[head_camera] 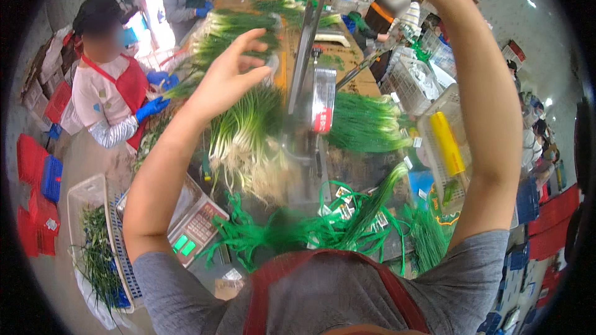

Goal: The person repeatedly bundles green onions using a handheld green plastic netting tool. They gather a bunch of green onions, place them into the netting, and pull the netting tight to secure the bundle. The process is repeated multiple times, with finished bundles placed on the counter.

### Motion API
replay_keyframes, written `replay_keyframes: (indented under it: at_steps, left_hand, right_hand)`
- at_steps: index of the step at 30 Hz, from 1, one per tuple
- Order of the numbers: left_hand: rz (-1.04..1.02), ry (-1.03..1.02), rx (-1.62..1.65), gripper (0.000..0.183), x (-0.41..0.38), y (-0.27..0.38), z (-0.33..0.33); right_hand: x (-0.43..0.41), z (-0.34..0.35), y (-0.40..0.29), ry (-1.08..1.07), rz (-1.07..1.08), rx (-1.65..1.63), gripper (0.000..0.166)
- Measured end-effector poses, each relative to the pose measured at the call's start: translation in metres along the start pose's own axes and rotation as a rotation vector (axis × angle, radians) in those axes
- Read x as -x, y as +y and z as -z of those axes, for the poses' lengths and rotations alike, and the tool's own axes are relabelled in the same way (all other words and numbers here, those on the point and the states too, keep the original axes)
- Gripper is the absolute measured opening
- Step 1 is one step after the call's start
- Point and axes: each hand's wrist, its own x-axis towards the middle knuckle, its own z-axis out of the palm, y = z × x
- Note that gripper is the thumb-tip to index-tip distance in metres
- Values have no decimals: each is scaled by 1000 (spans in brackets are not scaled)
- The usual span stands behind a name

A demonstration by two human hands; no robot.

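Observation:
My left hand point(240, 63) is raised over the table with its fingers apart, holding nothing. Below it lies a loose pile of green onions point(247, 125), roots toward me. More green onions point(219, 32) lie beyond the hand. My right hand is out of view past the top edge; only its raised forearm point(479, 70) shows. Between my arms stands a metal upright point(305, 51) with a clear, red-labelled part point(324, 102). Right of it are tagged green onion bunches point(365, 123). A single tagged bunch point(379, 200) lies nearer me beside green ties point(251, 230).
A keypad scale point(198, 225) sits at my left, beside a basket of green trimmings point(95, 242). Across on the left, a person in a red apron point(128, 88) handles onions in blue gloves. A yellow roll point(447, 142) lies in a crate at right. Other people stand farther off.

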Motion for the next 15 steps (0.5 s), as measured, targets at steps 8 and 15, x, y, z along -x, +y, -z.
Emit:
replay_keyframes:
  at_steps: [8,15]
  left_hand:
    - [380,51,81,27,157,-67,26]
    - [647,32,-409,16,323,-125,-7]
  right_hand:
    - [145,-35,30,123,272,97,20]
    - [286,-105,53,-380,-60,-126,13]
